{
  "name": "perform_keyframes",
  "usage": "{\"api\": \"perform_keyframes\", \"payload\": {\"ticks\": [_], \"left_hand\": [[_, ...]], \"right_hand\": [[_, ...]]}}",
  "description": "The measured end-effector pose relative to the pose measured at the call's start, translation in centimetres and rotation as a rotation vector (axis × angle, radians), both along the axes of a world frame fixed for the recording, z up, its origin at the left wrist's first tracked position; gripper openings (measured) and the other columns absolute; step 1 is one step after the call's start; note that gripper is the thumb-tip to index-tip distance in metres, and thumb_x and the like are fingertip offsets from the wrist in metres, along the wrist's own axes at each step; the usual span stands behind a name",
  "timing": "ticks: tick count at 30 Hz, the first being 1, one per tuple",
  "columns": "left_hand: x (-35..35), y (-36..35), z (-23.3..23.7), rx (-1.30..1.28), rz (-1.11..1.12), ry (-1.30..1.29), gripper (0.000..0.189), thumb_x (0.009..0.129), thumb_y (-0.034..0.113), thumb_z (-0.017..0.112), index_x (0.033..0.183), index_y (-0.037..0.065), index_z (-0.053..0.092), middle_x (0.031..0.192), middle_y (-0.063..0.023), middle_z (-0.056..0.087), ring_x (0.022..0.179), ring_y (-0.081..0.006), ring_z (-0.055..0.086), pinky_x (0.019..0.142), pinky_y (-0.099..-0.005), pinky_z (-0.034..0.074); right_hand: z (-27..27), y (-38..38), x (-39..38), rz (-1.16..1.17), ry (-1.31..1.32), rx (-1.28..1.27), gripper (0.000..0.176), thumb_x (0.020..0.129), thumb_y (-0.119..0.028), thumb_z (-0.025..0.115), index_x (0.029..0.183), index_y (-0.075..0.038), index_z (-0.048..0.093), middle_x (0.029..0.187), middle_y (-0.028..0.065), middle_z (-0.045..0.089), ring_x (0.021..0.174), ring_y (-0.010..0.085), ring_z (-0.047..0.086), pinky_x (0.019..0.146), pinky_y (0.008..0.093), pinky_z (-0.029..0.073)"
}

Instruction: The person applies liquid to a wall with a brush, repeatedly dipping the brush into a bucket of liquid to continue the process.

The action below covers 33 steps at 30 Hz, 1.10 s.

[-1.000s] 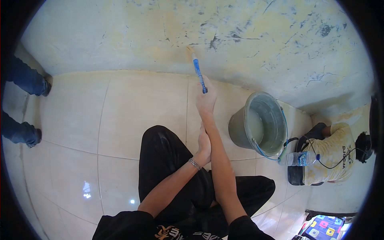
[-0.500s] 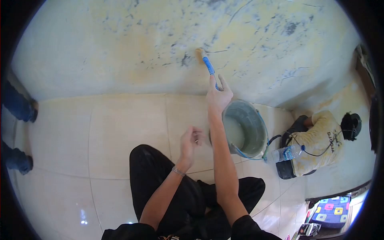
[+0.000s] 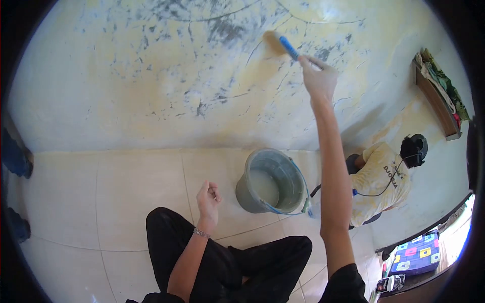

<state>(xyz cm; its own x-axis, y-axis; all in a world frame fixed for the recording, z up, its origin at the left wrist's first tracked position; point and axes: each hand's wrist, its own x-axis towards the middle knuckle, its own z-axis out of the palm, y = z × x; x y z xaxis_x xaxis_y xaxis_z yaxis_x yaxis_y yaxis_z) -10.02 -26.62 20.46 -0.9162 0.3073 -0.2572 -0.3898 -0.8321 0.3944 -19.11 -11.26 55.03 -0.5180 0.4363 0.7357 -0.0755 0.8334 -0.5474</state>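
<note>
My right hand (image 3: 318, 77) is raised high and grips the blue handle of a paintbrush (image 3: 282, 43). Its pale bristles press against the stained, cracked wall (image 3: 151, 76). My left hand (image 3: 208, 196) hovers low over the tiled floor, fingers loosely curled, holding nothing, with a bracelet on the wrist. A grey bucket (image 3: 273, 182) with whitish liquid and a blue handle stands on the floor between my two arms, just in front of my black-trousered knees.
Another person in a yellow shirt (image 3: 381, 179) crouches at the wall to the right of the bucket. Someone's legs in jeans (image 3: 12, 156) stand at the far left. A wall shelf (image 3: 437, 93) with cloths hangs upper right; a patterned cushion (image 3: 417, 255) lies lower right.
My right hand has swept the brush upward and rightward along the wall. My left hand let go of the right forearm and dropped away. The view tilted up, so the bucket now appears lower.
</note>
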Motion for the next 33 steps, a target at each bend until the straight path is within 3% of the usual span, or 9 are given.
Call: {"api": "perform_keyframes", "payload": {"ticks": [6,9,12,18,23,26,29,32,33], "left_hand": [[0.1,0.0,0.4,-0.009,0.066,-0.002,0.031,0.091,0.035,0.049,0.074,0.009,0.051,0.058,0.0015,0.042,0.052,-0.0096,0.039,0.051,-0.0253,0.032],[0.2,-0.4,1.0,-0.029,0.088,0.000,0.030,0.091,0.033,0.050,0.071,0.011,0.048,0.058,0.0017,0.041,0.052,-0.0093,0.039,0.051,-0.0254,0.031],[0.2,-0.5,0.8,-0.002,0.060,-0.011,0.029,0.090,0.032,0.052,0.071,0.011,0.047,0.058,0.0016,0.041,0.052,-0.0091,0.039,0.051,-0.0255,0.031],[0.2,-0.6,0.7,-0.018,0.046,-0.051,0.025,0.089,0.030,0.053,0.073,0.013,0.046,0.061,0.0026,0.041,0.054,-0.0083,0.038,0.051,-0.0241,0.032],[0.1,-0.4,0.9,0.002,0.105,-0.075,0.027,0.089,0.030,0.053,0.071,0.011,0.047,0.058,0.0010,0.042,0.051,-0.0096,0.039,0.049,-0.0252,0.032],[0.1,-0.2,0.2,-0.018,0.096,-0.064,0.026,0.089,0.029,0.053,0.071,0.011,0.047,0.058,0.0012,0.041,0.050,-0.0095,0.039,0.049,-0.0251,0.032],[0.0,-0.4,0.8,-0.032,0.140,-0.062,0.026,0.089,0.029,0.053,0.071,0.011,0.046,0.058,0.0012,0.040,0.050,-0.0095,0.038,0.049,-0.0252,0.032],[-0.1,-0.2,0.6,-0.039,0.123,-0.085,0.026,0.089,0.029,0.053,0.071,0.011,0.046,0.058,0.0012,0.039,0.050,-0.0093,0.038,0.049,-0.0251,0.031],[-0.1,-0.3,0.8,-0.043,0.113,-0.087,0.026,0.089,0.028,0.053,0.071,0.011,0.046,0.058,0.0012,0.039,0.050,-0.0093,0.038,0.049,-0.0250,0.031]], "right_hand": [[10.1,-0.4,-1.9,-0.032,0.290,0.123,0.027,0.075,-0.024,0.067,0.092,-0.003,0.070,0.071,0.0175,0.065,0.063,0.0212,0.062,0.063,0.0330,0.048],[10.7,0.4,-4.2,-0.040,0.493,0.265,0.028,0.078,-0.028,0.064,0.096,-0.008,0.070,0.066,0.0152,0.064,0.059,0.0225,0.060,0.061,0.0330,0.048],[9.0,0.1,-6.1,-0.074,0.397,0.318,0.030,0.080,-0.025,0.059,0.101,-0.004,0.067,0.071,0.0192,0.064,0.064,0.0302,0.061,0.066,0.0364,0.048],[-3.6,-0.3,-6.2,0.041,0.345,0.345,0.030,0.085,-0.017,0.056,0.110,-0.001,0.062,0.050,0.0196,0.046,0.040,0.0304,0.044,0.044,0.0380,0.036],[-17.5,2.9,-1.0,0.184,-0.108,0.392,0.029,0.085,-0.021,0.059,0.110,-0.007,0.063,0.060,0.0229,0.054,0.052,0.0298,0.055,0.050,0.0393,0.042],[-14.7,5.1,2.1,0.385,-0.501,0.230,0.029,0.082,-0.026,0.064,0.102,-0.006,0.067,0.066,0.0216,0.060,0.057,0.0206,0.058,0.056,0.0361,0.045],[-8.5,8.2,0.5,0.614,-0.538,0.363,0.033,0.081,-0.034,0.066,0.096,-0.005,0.069,0.068,0.0138,0.065,0.060,0.0138,0.057,0.060,0.0317,0.046],[3.7,5.2,0.6,0.338,-0.720,0.280,0.042,0.085,-0.044,0.058,0.095,-0.005,0.070,0.065,0.0050,0.062,0.061,0.0114,0.056,0.059,0.0281,0.046],[6.9,5.0,0.0,0.358,-0.631,0.323,0.040,0.087,-0.043,0.057,0.096,-0.005,0.068,0.062,-0.0012,0.055,0.051,0.0056,0.044,0.046,0.0230,0.037]]}}
